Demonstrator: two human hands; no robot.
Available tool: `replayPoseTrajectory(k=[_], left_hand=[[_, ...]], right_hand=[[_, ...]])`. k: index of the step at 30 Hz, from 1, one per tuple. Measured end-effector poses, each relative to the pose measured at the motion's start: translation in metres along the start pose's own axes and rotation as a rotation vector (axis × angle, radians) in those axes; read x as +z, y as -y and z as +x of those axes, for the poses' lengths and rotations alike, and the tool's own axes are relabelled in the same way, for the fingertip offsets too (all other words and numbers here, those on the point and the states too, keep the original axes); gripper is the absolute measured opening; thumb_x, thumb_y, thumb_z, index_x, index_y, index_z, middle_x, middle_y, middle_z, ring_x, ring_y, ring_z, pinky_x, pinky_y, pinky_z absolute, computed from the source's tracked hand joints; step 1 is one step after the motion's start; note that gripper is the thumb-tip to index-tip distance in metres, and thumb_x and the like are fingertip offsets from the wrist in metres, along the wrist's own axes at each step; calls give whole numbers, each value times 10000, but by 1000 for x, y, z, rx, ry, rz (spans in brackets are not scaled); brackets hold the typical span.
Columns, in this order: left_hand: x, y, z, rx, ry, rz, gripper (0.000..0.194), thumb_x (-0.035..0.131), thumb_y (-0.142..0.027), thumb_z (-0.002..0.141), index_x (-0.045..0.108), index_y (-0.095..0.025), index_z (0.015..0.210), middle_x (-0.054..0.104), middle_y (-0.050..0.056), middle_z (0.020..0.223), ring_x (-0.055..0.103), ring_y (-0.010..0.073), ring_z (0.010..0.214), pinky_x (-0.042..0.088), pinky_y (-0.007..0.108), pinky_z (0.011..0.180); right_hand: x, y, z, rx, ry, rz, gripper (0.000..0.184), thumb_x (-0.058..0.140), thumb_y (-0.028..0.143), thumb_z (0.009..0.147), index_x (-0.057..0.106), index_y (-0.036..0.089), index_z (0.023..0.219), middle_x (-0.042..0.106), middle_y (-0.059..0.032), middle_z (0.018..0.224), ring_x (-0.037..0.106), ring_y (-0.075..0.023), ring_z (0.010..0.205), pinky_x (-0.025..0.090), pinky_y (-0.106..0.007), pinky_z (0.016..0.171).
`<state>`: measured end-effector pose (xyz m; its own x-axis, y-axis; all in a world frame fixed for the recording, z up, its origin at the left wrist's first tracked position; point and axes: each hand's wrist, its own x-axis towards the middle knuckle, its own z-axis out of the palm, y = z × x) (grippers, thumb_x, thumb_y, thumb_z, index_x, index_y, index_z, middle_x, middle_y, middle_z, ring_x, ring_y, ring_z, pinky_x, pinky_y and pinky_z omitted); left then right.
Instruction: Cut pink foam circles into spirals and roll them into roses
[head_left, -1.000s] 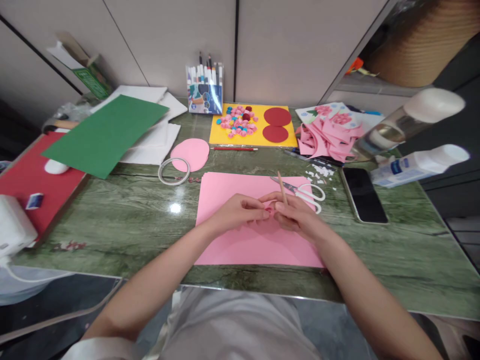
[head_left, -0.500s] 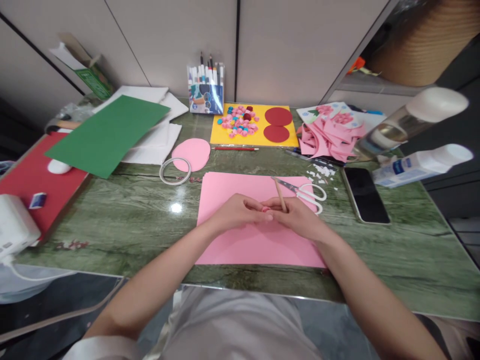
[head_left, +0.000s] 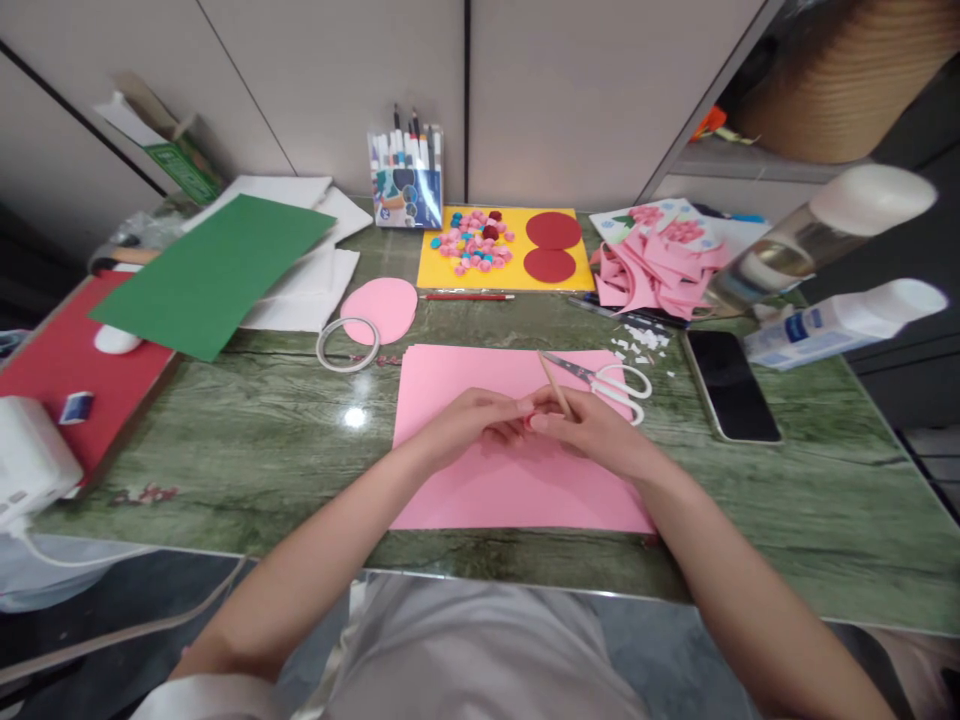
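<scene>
Over a stack of pink paper, my two hands meet at the fingertips. In my right hand a thin wooden stick slants up between the fingers. A small pink rolled paper piece shows at that hand's thumb tip, mostly covered by fingers. My left hand is closed at the same small piece, its forefinger and thumb against it, the other fingers curled beneath. White-handled scissors lie just beyond my right hand, on the paper's upper right corner.
Behind stands a yellow sheet bearing small paper rolls and red circles. Pink scraps, a phone and a glue bottle are right. Left lie a tape ring, pink circles and a green sheet.
My left fingers have shifted on the small pink piece, the forefinger now stretched over it. The stick tilts a little more to the left. The view has moved slightly.
</scene>
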<state>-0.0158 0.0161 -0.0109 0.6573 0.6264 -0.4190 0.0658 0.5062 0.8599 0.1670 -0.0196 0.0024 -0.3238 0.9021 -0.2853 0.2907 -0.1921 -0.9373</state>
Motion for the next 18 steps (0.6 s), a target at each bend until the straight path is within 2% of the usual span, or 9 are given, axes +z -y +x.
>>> replayPoseTrajectory(k=[4, 9, 13, 18], left_hand=[[-3, 1, 3, -43, 28, -149, 277, 671, -364, 686, 696, -128, 827, 673, 77, 800, 603, 134, 730, 406, 258, 689], [-3, 2, 4, -16, 10, -200, 288, 728, -287, 633, 700, -147, 883, 677, 63, 831, 584, 114, 737, 400, 272, 747], [-2, 4, 6, 38, -39, -182, 294, 748, -258, 604, 700, -160, 878, 671, 50, 839, 563, 105, 706, 394, 253, 691], [-2, 4, 6, 36, -87, -131, 248, 736, -300, 608, 705, -152, 804, 642, 26, 713, 503, 77, 606, 360, 227, 610]], right_hand=[[4, -2, 3, -50, -171, 9, 198, 601, 346, 757, 578, 187, 872, 554, 8, 715, 350, -62, 464, 241, -218, 424], [8, -3, 3, -49, -310, -32, 166, 607, 343, 750, 599, 188, 811, 485, 35, 598, 278, -59, 432, 204, -231, 422], [8, -2, 2, -27, -275, 19, 171, 613, 349, 742, 568, 199, 808, 432, 57, 547, 289, -68, 425, 211, -231, 425], [7, 0, 1, -15, -228, 78, 195, 621, 359, 733, 525, 203, 799, 408, 69, 543, 303, -69, 420, 230, -230, 427]])
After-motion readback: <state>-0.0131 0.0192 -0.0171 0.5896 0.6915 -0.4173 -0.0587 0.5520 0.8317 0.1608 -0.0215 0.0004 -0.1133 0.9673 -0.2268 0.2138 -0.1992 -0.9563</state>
